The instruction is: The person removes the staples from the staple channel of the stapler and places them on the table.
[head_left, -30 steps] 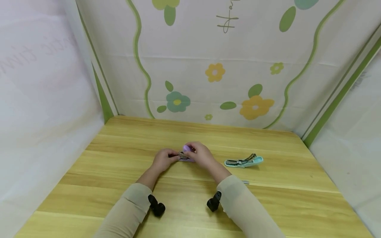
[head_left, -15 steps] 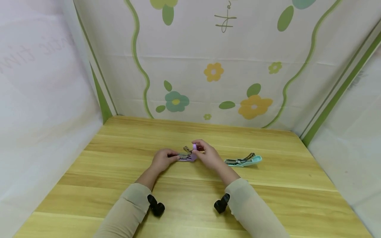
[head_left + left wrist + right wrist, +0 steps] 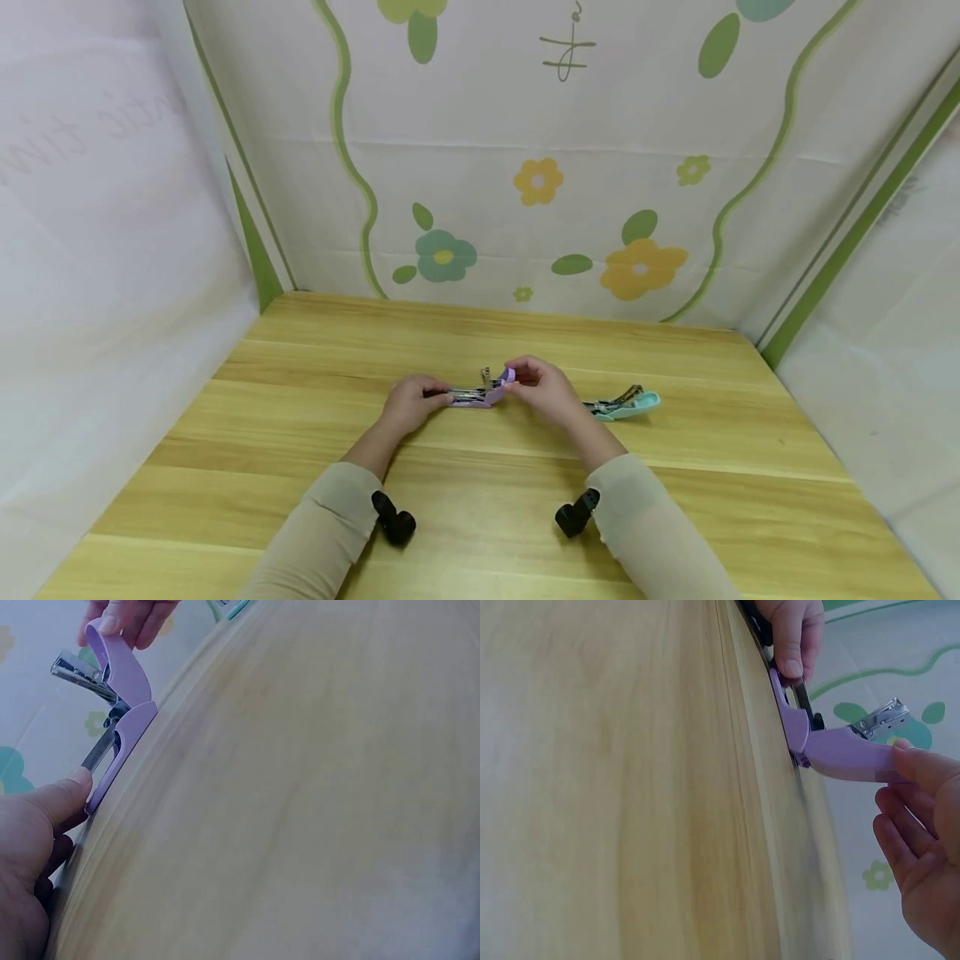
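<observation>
A purple stapler [image 3: 495, 395] lies on the wooden table, its top swung far back and its metal parts exposed. With thumb and fingers, my left hand [image 3: 409, 406] pinches the front end of its base. My right hand [image 3: 546, 390] grips the tip of the raised purple cover between thumb and fingers. In the left wrist view the metal magazine arm [image 3: 82, 673] sticks up apart from the cover [image 3: 124, 667]. The right wrist view shows the same stapler [image 3: 847, 754] bent wide at its hinge, with the left thumb [image 3: 788, 656] on the base end.
A mint-green stapler [image 3: 633, 403], also folded back, lies right of my right hand, its left end partly hidden by that hand. The wooden table [image 3: 480, 517] runs back to a white flowered cloth [image 3: 480, 208]. White cloth also hangs on both sides.
My right hand has moved to the right, swinging the purple stapler's cover back and down. The metal arm now stands up from the base. My left hand has stayed on the base end.
</observation>
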`<state>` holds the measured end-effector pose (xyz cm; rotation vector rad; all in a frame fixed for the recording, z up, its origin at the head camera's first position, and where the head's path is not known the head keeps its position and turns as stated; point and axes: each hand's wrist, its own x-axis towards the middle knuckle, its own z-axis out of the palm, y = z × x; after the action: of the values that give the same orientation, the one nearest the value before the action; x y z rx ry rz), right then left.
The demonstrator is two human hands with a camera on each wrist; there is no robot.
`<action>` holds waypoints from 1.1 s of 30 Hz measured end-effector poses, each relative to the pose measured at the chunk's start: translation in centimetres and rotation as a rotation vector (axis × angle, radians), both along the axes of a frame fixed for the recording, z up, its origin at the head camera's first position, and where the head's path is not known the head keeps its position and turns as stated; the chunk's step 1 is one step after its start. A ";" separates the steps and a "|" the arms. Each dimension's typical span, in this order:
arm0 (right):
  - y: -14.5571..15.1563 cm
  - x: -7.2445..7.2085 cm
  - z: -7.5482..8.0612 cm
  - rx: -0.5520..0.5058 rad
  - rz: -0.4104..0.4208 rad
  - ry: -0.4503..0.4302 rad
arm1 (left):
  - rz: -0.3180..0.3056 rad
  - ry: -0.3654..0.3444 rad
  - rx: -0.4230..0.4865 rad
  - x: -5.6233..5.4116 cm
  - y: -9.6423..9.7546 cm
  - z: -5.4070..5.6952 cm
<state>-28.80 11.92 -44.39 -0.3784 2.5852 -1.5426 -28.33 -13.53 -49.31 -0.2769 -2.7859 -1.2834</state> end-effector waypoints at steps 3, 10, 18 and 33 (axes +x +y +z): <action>0.6 -0.1 -0.2 -0.016 -0.030 -0.034 | 0.002 0.000 0.011 0.0 0.0 -0.1; 1.6 -0.6 -1.2 -0.051 -0.026 -0.071 | 0.000 0.008 0.014 0.1 0.0 -0.1; 2.5 -0.6 -1.4 -0.064 -0.010 -0.123 | -0.005 0.011 0.008 -0.1 -0.1 -0.1; 2.2 -0.1 -0.7 -0.040 -0.054 -0.015 | -0.003 0.012 0.027 0.0 -0.1 -0.2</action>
<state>-28.87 14.15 -45.05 -0.3025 2.5775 -1.6103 -28.31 -13.64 -49.48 -0.2860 -2.7564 -1.3149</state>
